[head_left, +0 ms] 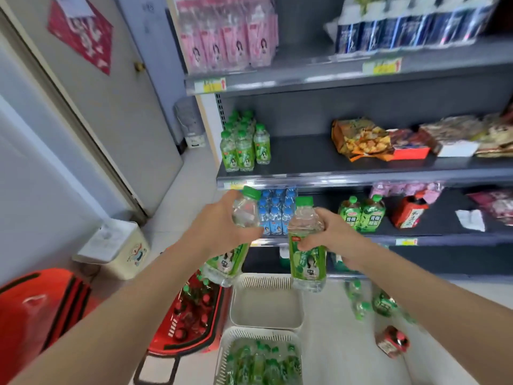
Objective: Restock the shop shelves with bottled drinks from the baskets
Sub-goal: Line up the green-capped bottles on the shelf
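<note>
My left hand (pixel 219 226) grips a green-capped, green-labelled bottle (pixel 230 262), tilted with its cap up to the right. My right hand (pixel 333 234) grips a second, upright bottle of the same kind (pixel 306 262). Both are raised in front of the shelves, below the middle shelf (pixel 319 173), where a group of matching green bottles (pixel 244 143) stands at the left end. On the floor below, a white basket (pixel 236 354) holds several more green bottles, an empty white basket (pixel 266 307) sits behind it, and a red basket (pixel 194 315) holds red-capped bottles.
Blue-capped bottles (pixel 276 212) and two green bottles (pixel 362 213) stand on the lower shelf. Snack packs (pixel 361 140) lie on the middle shelf to the right. Loose bottles (pixel 372 301) lie on the floor at the right. A red basket (pixel 36 309) and a cream bin (pixel 119 251) are at the left.
</note>
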The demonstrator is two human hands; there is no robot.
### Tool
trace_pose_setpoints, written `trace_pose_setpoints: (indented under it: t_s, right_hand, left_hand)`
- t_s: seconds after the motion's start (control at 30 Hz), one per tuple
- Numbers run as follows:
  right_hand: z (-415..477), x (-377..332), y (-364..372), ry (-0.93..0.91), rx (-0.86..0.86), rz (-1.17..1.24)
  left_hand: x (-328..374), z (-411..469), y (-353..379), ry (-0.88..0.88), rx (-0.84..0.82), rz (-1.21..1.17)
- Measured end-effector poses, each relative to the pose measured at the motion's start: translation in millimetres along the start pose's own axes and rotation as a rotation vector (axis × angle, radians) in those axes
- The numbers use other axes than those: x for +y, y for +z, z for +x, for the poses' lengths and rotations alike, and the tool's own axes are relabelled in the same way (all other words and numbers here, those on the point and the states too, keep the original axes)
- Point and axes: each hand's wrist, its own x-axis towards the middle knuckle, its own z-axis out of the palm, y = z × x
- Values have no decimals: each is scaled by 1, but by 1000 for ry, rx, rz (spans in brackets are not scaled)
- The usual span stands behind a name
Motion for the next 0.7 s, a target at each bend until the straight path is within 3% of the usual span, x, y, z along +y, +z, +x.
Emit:
trace_pose_setpoints:
  t_s: [0.23, 0.5, 0.7]
  right_hand:
    - [-17, -45, -20, -107, -29, -48]
    - [-6, -50, -26, -114, 11, 10]
    - [17, -53, -20, -104, 31, 6]
  left_hand:
    - [35, -16, -35, 23, 206, 31]
    - [25, -21, -39, 4, 298, 85]
    - [0, 12, -41, -60, 369, -164]
